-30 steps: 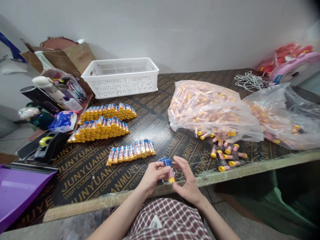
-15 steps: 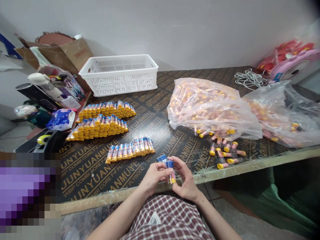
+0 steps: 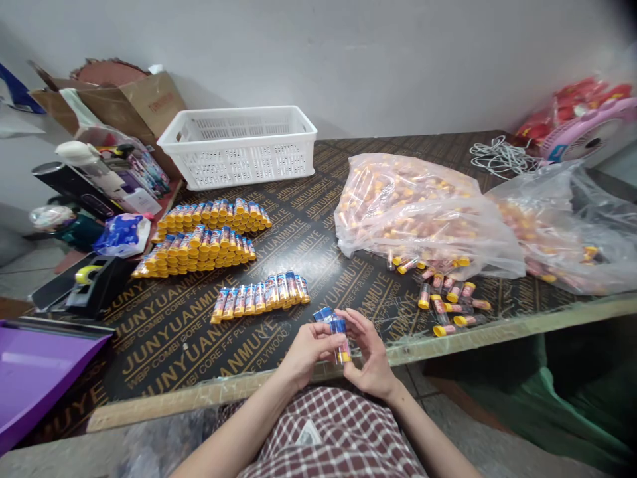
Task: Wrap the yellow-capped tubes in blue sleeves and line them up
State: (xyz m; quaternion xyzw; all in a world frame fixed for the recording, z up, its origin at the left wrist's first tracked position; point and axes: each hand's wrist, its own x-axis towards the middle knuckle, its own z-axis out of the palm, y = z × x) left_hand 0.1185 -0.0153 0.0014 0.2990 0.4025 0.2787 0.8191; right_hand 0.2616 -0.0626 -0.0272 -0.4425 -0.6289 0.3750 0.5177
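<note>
Near the front edge of the table, my left hand [image 3: 309, 350] pinches a small clear tube [image 3: 343, 350] with a yellow cap at its lower end and a blue label at its upper part. My right hand [image 3: 369, 352] curls around the other side of this tube, thumb near the capped end and fingers behind the label. Just beyond my fingertips is a blue printed label piece [image 3: 324, 315]; whether it is separate cannot be made out. To the left lies a row of labelled tubes [image 3: 259, 297], and on the right are loose tubes without blue labels [image 3: 450, 305].
Stacks of labelled tubes [image 3: 199, 251] lie at left, before a white basket [image 3: 249, 159]. Plastic bags of tubes [image 3: 413, 199] fill the right. A tape dispenser [image 3: 92, 285], purple tray [image 3: 44, 372], bottles [image 3: 74, 189], cable [image 3: 502, 158] and pink fan [image 3: 587, 136] line the sides.
My hands keep nearly the same hold on the tube. The view has shifted very slightly.
</note>
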